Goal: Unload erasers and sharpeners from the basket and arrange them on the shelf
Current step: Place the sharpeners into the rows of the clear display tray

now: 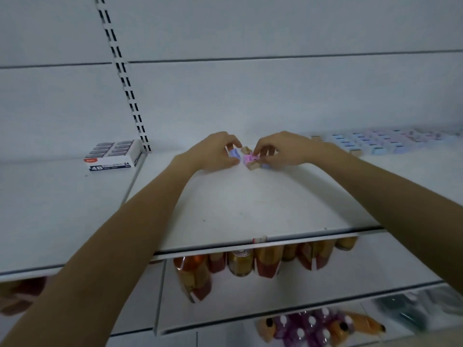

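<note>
Left hand [215, 151] curls round a lilac piece [234, 154] deep on the shelf [238, 209]. The right hand [280, 151] pinches a pink piece [250, 159] just beside it, and tan pieces [253, 167] touch that one. I judge this the arranging step. Next they likely need squaring into line toward the pastel rows [375, 142] on the right. The back wall is near, the bare shelf in front gives room, and the basket is out of view.

My left hand [213, 151] and right hand [278, 151] are bare, and both forearms [140, 221] behind them are bare too, slim and uncovered as far back as shows.
</note>
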Demonstrator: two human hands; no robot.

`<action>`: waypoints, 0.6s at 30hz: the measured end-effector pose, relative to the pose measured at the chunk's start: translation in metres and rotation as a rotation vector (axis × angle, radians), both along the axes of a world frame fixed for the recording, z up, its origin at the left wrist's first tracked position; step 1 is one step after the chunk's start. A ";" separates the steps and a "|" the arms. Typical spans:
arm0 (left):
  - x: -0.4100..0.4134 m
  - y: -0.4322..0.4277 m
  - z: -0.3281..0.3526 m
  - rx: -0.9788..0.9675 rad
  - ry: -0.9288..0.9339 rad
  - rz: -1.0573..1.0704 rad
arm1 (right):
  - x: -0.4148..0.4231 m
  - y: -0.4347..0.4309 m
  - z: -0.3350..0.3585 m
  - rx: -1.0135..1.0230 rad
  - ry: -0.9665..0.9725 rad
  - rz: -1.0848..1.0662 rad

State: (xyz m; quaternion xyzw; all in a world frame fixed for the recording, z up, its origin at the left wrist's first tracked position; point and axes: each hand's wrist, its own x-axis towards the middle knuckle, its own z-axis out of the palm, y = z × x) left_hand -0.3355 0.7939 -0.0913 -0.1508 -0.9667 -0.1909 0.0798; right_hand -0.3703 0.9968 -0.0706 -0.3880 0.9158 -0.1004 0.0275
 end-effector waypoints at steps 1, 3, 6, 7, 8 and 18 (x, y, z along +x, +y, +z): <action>0.002 -0.002 -0.002 0.033 0.029 -0.001 | 0.003 0.000 0.000 -0.001 -0.003 -0.010; 0.005 -0.006 -0.008 0.100 0.077 -0.011 | 0.010 0.000 -0.001 0.014 -0.040 -0.022; 0.007 -0.009 -0.014 0.219 0.099 0.003 | 0.019 -0.001 -0.006 0.044 -0.021 -0.072; 0.007 -0.009 -0.015 0.248 0.097 0.012 | 0.020 -0.001 -0.009 0.035 0.012 -0.096; 0.008 -0.009 -0.016 0.274 0.098 0.016 | 0.023 -0.002 -0.011 0.008 0.048 -0.123; 0.022 0.001 -0.012 0.321 0.095 -0.106 | 0.045 -0.018 -0.049 -0.422 0.454 -0.221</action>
